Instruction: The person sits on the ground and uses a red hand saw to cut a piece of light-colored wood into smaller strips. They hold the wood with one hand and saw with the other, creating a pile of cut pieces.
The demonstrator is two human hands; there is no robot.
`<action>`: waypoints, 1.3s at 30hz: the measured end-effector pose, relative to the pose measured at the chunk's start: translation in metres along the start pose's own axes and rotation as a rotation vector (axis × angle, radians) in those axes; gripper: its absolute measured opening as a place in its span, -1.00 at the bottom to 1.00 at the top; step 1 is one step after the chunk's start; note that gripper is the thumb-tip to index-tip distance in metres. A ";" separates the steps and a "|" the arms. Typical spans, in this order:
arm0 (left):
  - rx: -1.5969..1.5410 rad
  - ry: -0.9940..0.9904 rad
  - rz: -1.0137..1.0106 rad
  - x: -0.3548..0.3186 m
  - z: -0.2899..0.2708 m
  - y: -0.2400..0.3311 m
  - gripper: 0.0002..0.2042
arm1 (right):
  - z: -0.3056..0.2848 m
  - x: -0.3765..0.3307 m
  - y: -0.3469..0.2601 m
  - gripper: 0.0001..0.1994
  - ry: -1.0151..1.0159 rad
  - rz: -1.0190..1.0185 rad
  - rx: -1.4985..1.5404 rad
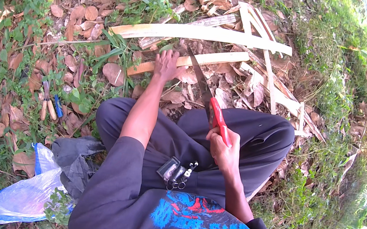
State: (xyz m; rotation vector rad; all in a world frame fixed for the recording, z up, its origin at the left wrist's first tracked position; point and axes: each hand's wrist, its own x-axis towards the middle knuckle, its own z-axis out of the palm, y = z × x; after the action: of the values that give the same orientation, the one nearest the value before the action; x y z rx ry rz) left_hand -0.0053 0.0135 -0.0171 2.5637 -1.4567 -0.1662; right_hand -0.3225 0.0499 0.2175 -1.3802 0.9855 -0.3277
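Note:
My right hand (pixel 225 149) is closed around the red handle of a hand saw (pixel 203 79). The saw's dark blade slants up and to the left, its far end at a short, narrow wooden strip (pixel 225 58). Whether the teeth touch the wood is hard to see. Just left of the blade, my left hand (pixel 168 64) grips that strip from above and holds it low over the leaves. Beyond it lies a longer, pale wooden strip (pixel 202 34), its left end broader and yellowish.
Several split wood pieces (pixel 269 75) are heaped at the far right. Dry leaves and grass surround my crossed legs (pixel 259 132). At left lie wooden-handled tools (pixel 48 109) with a blue-handled one (pixel 58 106). A white-and-blue plastic sheet (pixel 27 192) and dark cloth (pixel 75 159) lie at lower left.

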 end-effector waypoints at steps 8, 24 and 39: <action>-0.058 0.019 0.048 -0.003 0.001 0.004 -0.39 | 0.015 -0.012 0.015 -0.83 0.011 -0.040 -0.144; -0.043 0.145 0.098 -0.007 0.014 0.000 -0.34 | 0.023 -0.025 0.028 -0.81 -0.019 -0.055 -0.267; 0.006 0.225 0.093 -0.008 0.017 -0.002 -0.44 | 0.020 -0.023 0.026 -0.80 -0.031 -0.106 -0.281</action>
State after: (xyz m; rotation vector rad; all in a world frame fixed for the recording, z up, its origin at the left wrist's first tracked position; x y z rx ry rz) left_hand -0.0108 0.0199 -0.0344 2.4202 -1.4866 0.1352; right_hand -0.3298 0.0854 0.2002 -1.6913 0.9604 -0.2520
